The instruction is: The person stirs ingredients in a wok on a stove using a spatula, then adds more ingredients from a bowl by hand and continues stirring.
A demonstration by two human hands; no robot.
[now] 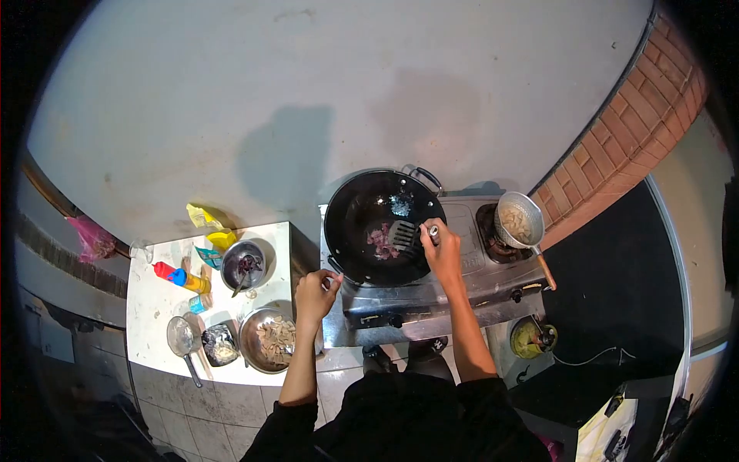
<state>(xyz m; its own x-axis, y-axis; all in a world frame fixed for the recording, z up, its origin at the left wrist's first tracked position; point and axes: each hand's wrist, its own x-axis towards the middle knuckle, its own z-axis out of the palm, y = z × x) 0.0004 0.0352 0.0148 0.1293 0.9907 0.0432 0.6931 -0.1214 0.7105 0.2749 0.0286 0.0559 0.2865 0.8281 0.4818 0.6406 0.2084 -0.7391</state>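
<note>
My right hand (443,254) is closed around the handle of a slotted spatula (402,235). The spatula's head rests inside a black wok (350,231), against a small heap of chopped purplish onion (380,242). At the wok's near left side, my left hand (315,296) has its fingers pinched at the wok handle (336,264); the exact grip is partly hidden. The wok sits on the left burner of a metal gas stove (469,219). A shiny patch of oil or light shows on the wok's far wall.
A perforated strainer (531,219) with pale pieces stands over the right burner. On the white table (154,339) at left are a steel bowl (231,262), a pan of sliced pieces (262,362), squeeze bottles (192,282) and a sieve (182,335). A green-rimmed container (526,343) stands lower right.
</note>
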